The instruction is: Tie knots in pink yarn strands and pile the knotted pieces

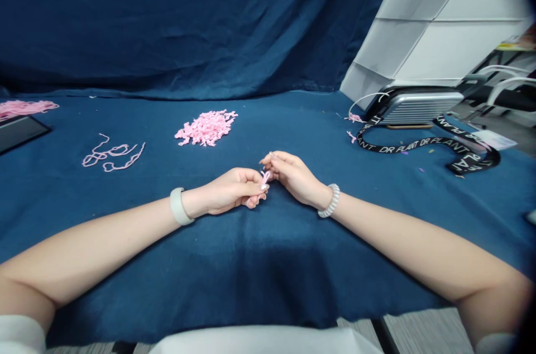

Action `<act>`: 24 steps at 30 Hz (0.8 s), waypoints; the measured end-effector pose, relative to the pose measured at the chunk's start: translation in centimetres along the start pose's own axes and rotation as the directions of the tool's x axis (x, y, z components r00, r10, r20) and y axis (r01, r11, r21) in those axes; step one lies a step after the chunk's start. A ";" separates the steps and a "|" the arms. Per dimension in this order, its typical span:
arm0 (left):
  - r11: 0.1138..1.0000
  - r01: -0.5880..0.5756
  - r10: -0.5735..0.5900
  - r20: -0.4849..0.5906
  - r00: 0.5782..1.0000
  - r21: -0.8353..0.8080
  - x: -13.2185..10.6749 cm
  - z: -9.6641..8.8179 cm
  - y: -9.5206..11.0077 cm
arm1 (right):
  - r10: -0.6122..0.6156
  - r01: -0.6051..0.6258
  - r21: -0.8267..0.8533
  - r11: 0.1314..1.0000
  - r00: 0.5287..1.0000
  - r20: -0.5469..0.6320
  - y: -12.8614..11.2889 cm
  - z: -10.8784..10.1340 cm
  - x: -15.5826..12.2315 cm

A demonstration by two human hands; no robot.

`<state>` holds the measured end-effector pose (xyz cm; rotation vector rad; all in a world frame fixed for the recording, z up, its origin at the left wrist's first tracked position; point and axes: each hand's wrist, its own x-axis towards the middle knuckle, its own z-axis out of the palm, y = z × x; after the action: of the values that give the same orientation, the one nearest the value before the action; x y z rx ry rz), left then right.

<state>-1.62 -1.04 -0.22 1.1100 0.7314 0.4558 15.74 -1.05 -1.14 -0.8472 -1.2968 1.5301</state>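
Observation:
My left hand point(228, 192) and my right hand point(293, 176) meet at the middle of the blue cloth point(268, 253). Between their fingertips is a small knotted piece of pink yarn point(265, 178), pinched by both hands. Farther ahead, a heap of short pink yarn pieces point(206, 128) lies on the cloth. To its left rests a loose, wavy length of pink yarn point(111, 153). A pale band point(179, 206) circles my left wrist, and a white coil bracelet point(330, 200) circles my right.
A black tray point(19, 132) with a pink yarn bundle point(23, 108) sits at the far left. On the right are a ribbed silver case point(419, 106), a black lettered lanyard point(427, 144), and a white panel structure point(435, 24). Dark blue fabric point(167, 19) hangs behind.

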 end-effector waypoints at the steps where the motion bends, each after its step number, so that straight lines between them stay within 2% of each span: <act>1: 1.000 -0.008 0.008 -0.013 1.000 0.018 0.0 0.0 -0.1 | 0.021 -0.020 0.055 0.998 1.000 -0.018 0.0 -0.1 0.1; 4: 0.998 -0.030 0.032 -0.035 0.999 0.049 0.0 0.2 -0.2 | 0.048 -0.043 0.140 0.989 0.998 -0.031 0.1 -0.2 0.3; 7: 0.997 -0.060 0.063 -0.086 0.994 0.045 0.0 0.5 -0.4 | 0.023 -0.023 0.094 0.995 1.000 -0.006 0.2 -0.3 0.3; 10: 0.994 -0.089 0.097 -0.146 0.985 0.062 0.0 0.8 -0.6 | -0.019 0.022 -0.095 0.995 0.999 0.037 0.2 -0.3 0.1; 14: 0.988 -0.099 0.119 -0.169 0.979 0.120 -0.1 1.1 -0.7 | -0.058 0.089 -0.389 0.917 0.994 0.091 -0.2 -0.2 -0.2; 19: 0.969 -0.104 0.147 -0.183 0.972 0.223 -0.3 1.3 -0.5 | -0.080 0.156 -0.510 0.846 0.983 0.168 -0.4 0.0 -0.5; 24: 0.932 -0.126 0.184 -0.145 0.972 0.339 -0.5 1.4 -0.6 | -0.048 0.129 -0.618 0.776 0.988 0.146 -0.3 0.2 -0.7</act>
<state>-0.91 -2.50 -0.27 1.4614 0.8988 0.5853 15.83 -1.73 -0.84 -1.0915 -1.9652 1.0781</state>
